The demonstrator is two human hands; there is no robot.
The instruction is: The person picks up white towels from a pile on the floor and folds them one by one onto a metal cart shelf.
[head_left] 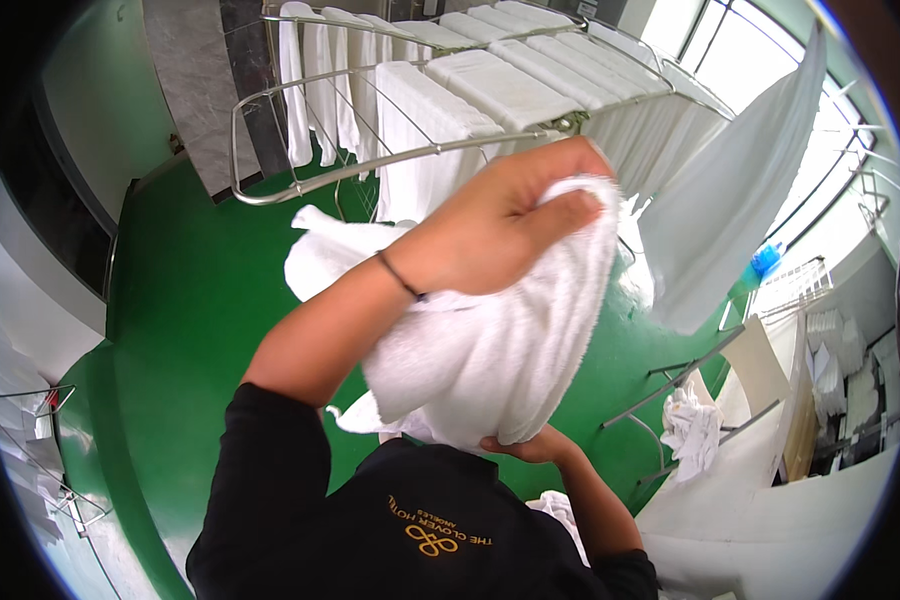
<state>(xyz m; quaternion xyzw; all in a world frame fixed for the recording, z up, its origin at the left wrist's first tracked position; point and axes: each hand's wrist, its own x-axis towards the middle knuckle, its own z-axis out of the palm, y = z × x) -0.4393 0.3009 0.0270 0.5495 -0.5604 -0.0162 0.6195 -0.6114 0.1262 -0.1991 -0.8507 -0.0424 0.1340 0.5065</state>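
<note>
A white terry towel (487, 352) hangs bunched in soft folds in front of my chest. My left hand (510, 217), raised across the view with a dark band on its wrist, pinches the towel's upper edge between thumb and fingers. Low at the towel's bottom edge, my right hand (529, 446) holds it from beneath, some of its fingers hidden behind the cloth. Beyond my left hand stands a metal drying rack (390, 157), its rails draped with several white towels (495, 90).
A large white sheet (727, 202) hangs at the right, near the windows. Below it, a crumpled white cloth (690, 427) lies over a metal-framed chair (750, 367). Another rack (67, 495) stands at the left edge. The floor (187, 300) is green.
</note>
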